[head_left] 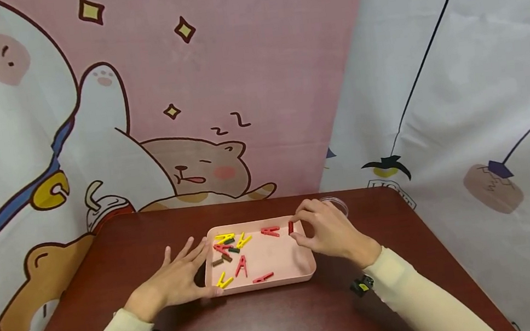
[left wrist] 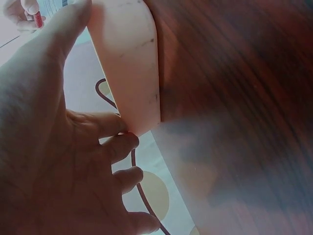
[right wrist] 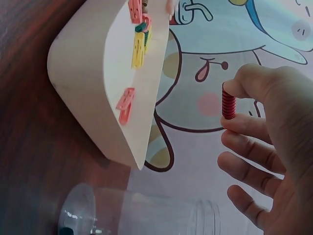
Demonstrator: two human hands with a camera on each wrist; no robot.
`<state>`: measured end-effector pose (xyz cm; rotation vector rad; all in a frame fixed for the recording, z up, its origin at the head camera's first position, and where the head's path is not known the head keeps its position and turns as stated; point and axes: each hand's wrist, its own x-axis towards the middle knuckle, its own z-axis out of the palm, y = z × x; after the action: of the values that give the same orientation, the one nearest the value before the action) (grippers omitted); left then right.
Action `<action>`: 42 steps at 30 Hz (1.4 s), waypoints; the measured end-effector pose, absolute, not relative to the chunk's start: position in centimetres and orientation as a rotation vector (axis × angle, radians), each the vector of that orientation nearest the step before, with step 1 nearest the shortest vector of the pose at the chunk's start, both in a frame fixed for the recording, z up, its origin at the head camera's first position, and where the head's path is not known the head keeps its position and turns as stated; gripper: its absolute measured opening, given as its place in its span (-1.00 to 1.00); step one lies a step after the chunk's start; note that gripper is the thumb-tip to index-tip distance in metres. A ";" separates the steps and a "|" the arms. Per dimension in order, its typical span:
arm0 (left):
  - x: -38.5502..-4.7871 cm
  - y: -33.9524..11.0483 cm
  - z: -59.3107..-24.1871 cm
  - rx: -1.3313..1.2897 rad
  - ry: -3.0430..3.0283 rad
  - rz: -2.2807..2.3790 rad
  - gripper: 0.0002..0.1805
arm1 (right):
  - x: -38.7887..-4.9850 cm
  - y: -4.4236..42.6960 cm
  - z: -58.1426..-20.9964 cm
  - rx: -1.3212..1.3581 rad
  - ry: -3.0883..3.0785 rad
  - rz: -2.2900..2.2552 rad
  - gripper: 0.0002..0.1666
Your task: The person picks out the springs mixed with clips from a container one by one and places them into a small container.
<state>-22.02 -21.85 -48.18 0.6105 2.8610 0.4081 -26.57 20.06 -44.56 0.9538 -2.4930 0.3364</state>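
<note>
Between thumb and index finger, my right hand (head_left: 329,229) pinches a small red spring (right wrist: 229,102) above the right side of the pink tray (head_left: 276,255). Its other fingers are spread apart in the right wrist view. My left hand (head_left: 175,280) rests against the tray's left end, fingers fairly straight, with the thumb at the front left corner. In the tray lie several red clips (head_left: 241,266) and yellow clips (head_left: 224,281), shaped like clothespins. Among them on the left are small dark green pieces (head_left: 234,250) and brown coiled springs (head_left: 217,262).
A clear plastic jar (right wrist: 151,213) stands beside the tray's right end, mostly behind my right hand in the head view; something dark green (right wrist: 65,230) shows at its bottom. The dark wooden table (head_left: 274,324) ends at a printed cartoon curtain (head_left: 254,78).
</note>
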 end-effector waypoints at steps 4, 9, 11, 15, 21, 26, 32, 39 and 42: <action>-22.0 -21.8 -48.1 0.616 2.860 0.413 0.45 | -26.7 20.9 -44.3 0.905 -2.498 0.336 -0.65; -22.1 -21.8 -48.2 0.620 2.859 0.412 0.45 | -26.9 22.0 -44.0 0.842 -2.530 0.368 -0.63; -22.1 -21.8 -48.2 0.616 2.859 0.405 0.45 | -27.0 22.3 -43.9 0.828 -2.536 0.371 -0.63; -22.1 -21.7 -48.1 0.607 2.853 0.404 0.45 | -27.2 23.1 -44.0 0.809 -2.524 0.376 -0.64; -22.0 -21.7 -47.9 0.604 2.853 0.403 0.44 | -27.4 23.9 -44.0 0.759 -2.512 0.413 -0.66; -21.9 -21.7 -47.8 0.604 2.854 0.398 0.43 | -27.5 24.6 -44.1 0.722 -2.519 0.456 -0.66; -22.0 -21.7 -47.8 0.603 2.850 0.404 0.44 | -27.8 25.6 -44.5 0.695 -2.504 0.478 -0.69; -22.0 -21.7 -47.8 0.594 2.846 0.414 0.44 | -27.8 26.7 -44.7 0.629 -2.510 0.484 -0.62; -21.9 -21.6 -47.8 0.593 2.846 0.413 0.43 | -27.9 27.1 -44.8 0.605 -2.514 0.478 -0.62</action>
<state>-21.94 -21.63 -47.77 0.5929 2.8463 0.4125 -27.87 27.13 -44.77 0.6053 -2.5145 0.4777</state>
